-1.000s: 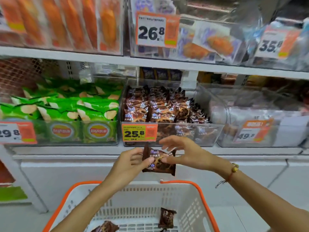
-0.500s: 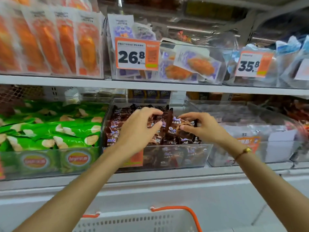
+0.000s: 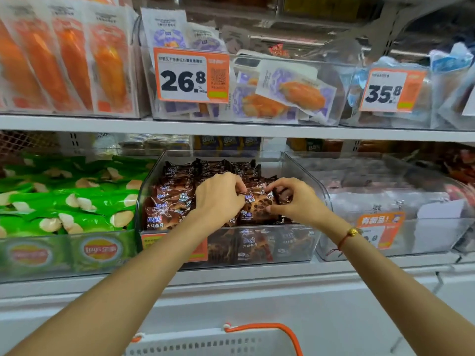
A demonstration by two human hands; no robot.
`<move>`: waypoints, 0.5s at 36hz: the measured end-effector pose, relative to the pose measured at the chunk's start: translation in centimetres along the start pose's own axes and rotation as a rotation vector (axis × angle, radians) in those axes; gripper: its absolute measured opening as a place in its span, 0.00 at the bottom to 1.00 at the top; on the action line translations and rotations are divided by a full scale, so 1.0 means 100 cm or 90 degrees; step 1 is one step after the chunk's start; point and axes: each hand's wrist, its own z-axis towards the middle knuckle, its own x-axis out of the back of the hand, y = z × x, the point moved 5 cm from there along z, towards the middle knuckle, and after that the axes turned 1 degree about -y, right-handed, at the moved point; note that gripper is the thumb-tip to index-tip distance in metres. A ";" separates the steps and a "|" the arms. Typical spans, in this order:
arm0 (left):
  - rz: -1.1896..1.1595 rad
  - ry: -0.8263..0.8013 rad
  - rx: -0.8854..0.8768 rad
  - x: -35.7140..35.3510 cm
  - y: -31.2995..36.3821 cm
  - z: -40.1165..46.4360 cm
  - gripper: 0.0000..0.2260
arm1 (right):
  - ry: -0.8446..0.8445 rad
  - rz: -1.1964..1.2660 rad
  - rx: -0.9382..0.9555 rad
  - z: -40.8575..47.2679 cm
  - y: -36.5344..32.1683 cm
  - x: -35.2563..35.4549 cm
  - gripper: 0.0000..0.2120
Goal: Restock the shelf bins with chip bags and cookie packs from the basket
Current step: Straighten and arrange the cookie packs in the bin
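Both hands are in the middle clear plastic bin [image 3: 295,170] on the lower shelf [image 3: 244,274], pinching one brown cookie pack [image 3: 257,205] between them. The left hand [image 3: 218,199] has its fingers curled onto the pack's left end, and the right hand [image 3: 295,199] nips the crinkly right end with thumb and fingertips. The pack sits on top of the pile near the bin's front edge, a glossy wrapper showing a chocolate-chip cookie, with the writing too blurry to read.

The bin's orange price tag [image 3: 174,246] is mostly hidden behind the left forearm. To the left are shiny green Lay's chip bags [image 3: 72,214] with the red-and-yellow logo. On the upper shelf, tags read 26.8 [image 3: 191,75] and 35.8 [image 3: 392,91]. The white basket [image 3: 205,341] with its orange handle peeks in at the bottom edge.
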 end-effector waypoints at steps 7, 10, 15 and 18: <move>-0.009 0.034 -0.021 0.001 -0.003 -0.003 0.06 | 0.092 -0.007 0.002 -0.013 0.005 -0.005 0.17; -0.001 0.035 -0.034 0.001 -0.005 -0.003 0.07 | 0.081 -0.025 0.004 -0.011 0.000 -0.010 0.14; 0.023 -0.001 -0.040 0.003 -0.006 0.000 0.07 | 0.073 -0.063 0.021 -0.009 -0.005 -0.016 0.12; 0.047 0.003 -0.047 0.004 -0.004 0.000 0.07 | 0.076 -0.074 0.023 -0.009 -0.006 -0.019 0.11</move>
